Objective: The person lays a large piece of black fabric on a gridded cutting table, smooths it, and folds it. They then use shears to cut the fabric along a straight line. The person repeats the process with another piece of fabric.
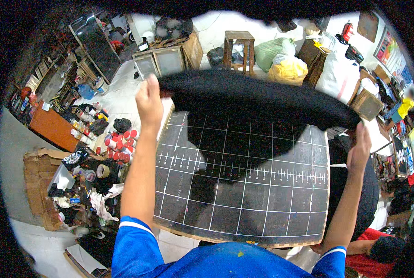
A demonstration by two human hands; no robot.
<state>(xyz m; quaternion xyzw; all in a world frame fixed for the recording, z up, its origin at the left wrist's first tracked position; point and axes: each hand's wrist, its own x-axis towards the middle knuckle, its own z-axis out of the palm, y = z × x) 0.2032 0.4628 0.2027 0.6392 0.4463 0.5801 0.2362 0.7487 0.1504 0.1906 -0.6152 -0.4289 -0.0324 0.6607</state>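
Note:
A dark gridded board (234, 208) with white lines and tick marks lies in front of me. Above its far half I hold a long piece of black cloth (258, 92), stretched between both hands and slightly blurred. My left hand (150, 99) is closed on its left end, raised near the board's far left corner. My right hand (360, 146) grips the lower right end, beside the board's right edge. The cloth casts a shadow on the grid and hides the board's back edge.
Red-capped bottles (120, 142) and a cluttered cardboard (40, 185) lie left. Behind stand a wooden stool (238, 36) and stuffed bags (288, 69). Piled goods (369, 106) line the right. A person in red (369, 259) with dark hair is at lower right.

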